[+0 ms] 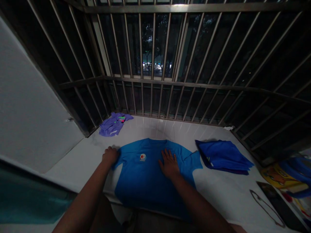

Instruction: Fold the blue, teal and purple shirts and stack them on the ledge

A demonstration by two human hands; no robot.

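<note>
A blue T-shirt point(143, 181) lies spread out, chest logo up, with its collar toward the window and its lower part reaching the front edge of the white ledge. At the end of its left sleeve, my left hand point(110, 156) is closed with curled fingers on the cloth; the fingertips are partly hidden. My right hand point(169, 164) rests flat on the right side of the shirt's chest, fingers spread and holding nothing.
A crumpled purple garment point(111, 124) lies at the back left of the white ledge point(218, 191). To the right sit folded dark blue clothes point(224, 155), a dark flat device point(279, 204), a cord point(264, 205) and a yellow-and-blue container point(282, 176). Metal bars point(155, 81) close off the window.
</note>
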